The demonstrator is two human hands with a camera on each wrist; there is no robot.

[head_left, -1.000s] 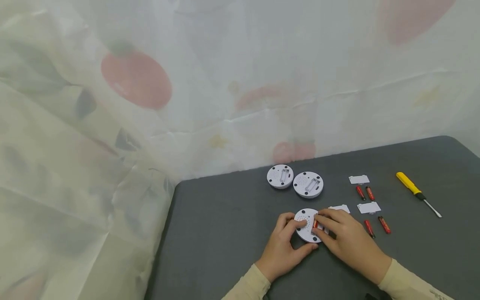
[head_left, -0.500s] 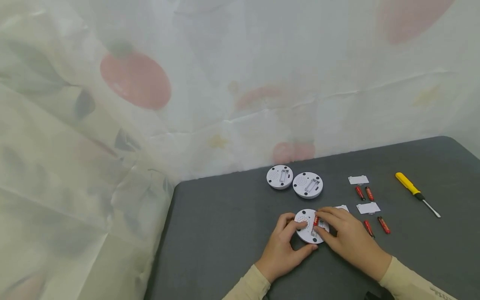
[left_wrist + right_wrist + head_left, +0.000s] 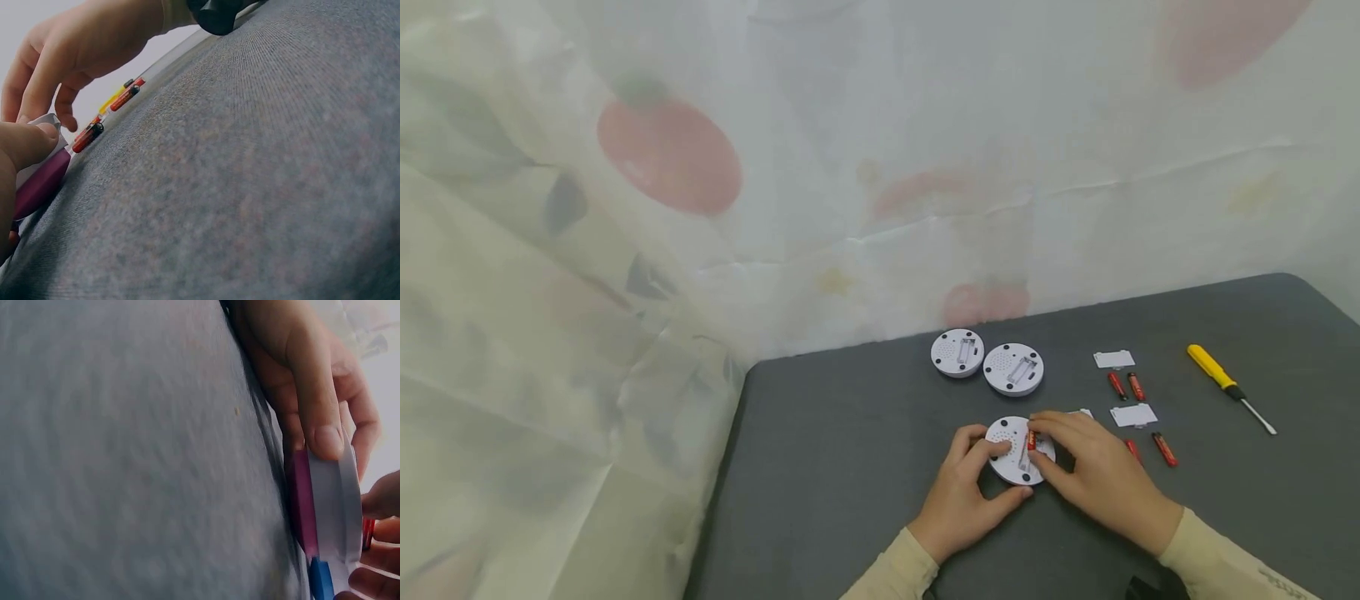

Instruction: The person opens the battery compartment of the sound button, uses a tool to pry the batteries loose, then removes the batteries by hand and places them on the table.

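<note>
In the head view a round white device lies bottom up on the grey table, showing a perforated patch and a battery slot. My left hand grips its left and near rim, thumb at the near edge. With thumb and fingers, my right hand pinches a red battery at the slot; its far end is hidden by the fingers. The right wrist view has the device's side, white with magenta and blue parts, and a sliver of the red battery by the right fingers.
Two similar white devices stand behind, slots bare. To the right lie white battery covers, one partly behind the right hand, and several red batteries. Farther right is a yellow-handled screwdriver. A printed sheet hangs along the table's back edge.
The right fingers have shifted slightly away from me, and the battery now shows nearer the slot's far end, with more of the near end bare. The left hand keeps its grip.
</note>
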